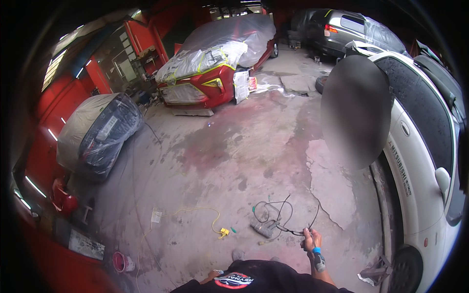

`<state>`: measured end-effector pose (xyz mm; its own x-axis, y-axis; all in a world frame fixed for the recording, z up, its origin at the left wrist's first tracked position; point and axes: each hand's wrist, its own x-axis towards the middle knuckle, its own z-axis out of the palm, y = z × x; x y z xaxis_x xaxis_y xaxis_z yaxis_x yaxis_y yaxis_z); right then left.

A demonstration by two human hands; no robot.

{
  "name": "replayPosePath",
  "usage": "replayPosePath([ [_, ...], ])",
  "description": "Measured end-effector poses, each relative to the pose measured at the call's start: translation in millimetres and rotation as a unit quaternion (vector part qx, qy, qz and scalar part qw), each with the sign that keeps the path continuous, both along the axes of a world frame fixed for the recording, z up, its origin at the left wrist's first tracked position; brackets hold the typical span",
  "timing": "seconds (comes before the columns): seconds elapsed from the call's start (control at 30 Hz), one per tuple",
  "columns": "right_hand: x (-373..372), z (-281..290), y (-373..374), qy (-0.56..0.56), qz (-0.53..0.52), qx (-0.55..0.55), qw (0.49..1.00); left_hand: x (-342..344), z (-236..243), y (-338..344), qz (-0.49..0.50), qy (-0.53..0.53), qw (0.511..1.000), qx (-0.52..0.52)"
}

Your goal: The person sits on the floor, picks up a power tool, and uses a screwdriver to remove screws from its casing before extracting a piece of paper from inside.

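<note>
At the lower edge, your left hand (215, 274) shows only in part beside your shirt (278, 276); can't tell how its fingers stand. Further right, grey tool (264, 227) lies on the floor (273, 161): likely hard-cased and weighty, best taken round its body. Next, black cord (293, 232), looped beside the tool and reaching up to your right hand (312, 239), whose fingers are closed on it. Should be light, springy, prone to hold its curl; you'd do best gripping clear of the loops. Whether it joins the tool, can't make out.

Floor: worn, stained, reddish mid-way, cracked toward the right. On it, bucket (123, 262), then yellow cord (195, 208).

Room: red wall (31, 161), wrapped part (102, 141), masked red car (195, 93), grey car (337, 31), white car (425, 146) close by your right.
</note>
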<state>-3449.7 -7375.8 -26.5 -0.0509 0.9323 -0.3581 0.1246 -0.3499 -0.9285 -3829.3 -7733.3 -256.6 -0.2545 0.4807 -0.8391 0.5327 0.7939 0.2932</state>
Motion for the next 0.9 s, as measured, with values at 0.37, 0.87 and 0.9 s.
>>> replayPosePath([
  [0.37, -4.6, 20.5, 14.7, -0.045, 0.059, 0.052, 0.996, 18.3, -36.1, -21.7, -0.001, -0.007, 1.000, 0.020],
  [0.87, -43.9, 44.9, 4.2, -0.026, 0.130, 0.042, 0.990, 51.8, -88.1, -44.1, -0.108, 0.122, 0.977, 0.138],
  [0.9, -47.2, 47.5, 1.1, -0.026, 0.143, 0.044, 0.988, 45.9, -91.0, -49.4, -0.110, 0.144, 0.972, 0.152],
])
